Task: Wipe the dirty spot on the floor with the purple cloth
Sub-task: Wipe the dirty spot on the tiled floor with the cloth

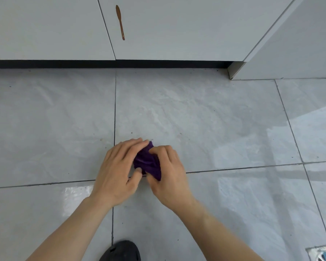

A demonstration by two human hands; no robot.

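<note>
A: Floor (215, 119) first: large pale grey glossy tiles with dark grout lines fill most of the frame, from the middle down to the bottom edge.

B: And above it?

A: White flat-fronted cabinet doors (167, 29) run across the top of the frame, over a black kick strip (102, 64). One door carries a slim brown handle (120, 22), upper centre-left.

B: Where are the hands?

A: Both bare forearms come up from the bottom edge and meet just below the centre. The left hand (119, 170) and the right hand (167, 172) are closed together around a small bunched dark purple cloth (148, 162), which sits between them close to the crossing of two grout lines. I cannot tell whether it touches the tile.

B: How do they grip it?

A: The left fingers curl over its top and the thumb presses at its lower edge; the right fingers clamp its right side.

B: Anything smaller?

A: A dark shoe tip (121, 251) at the bottom centre, a metal floor drain (323, 254) in the lower right corner, and tiny dark specks (131, 133) on the tile just above the hands.
</note>
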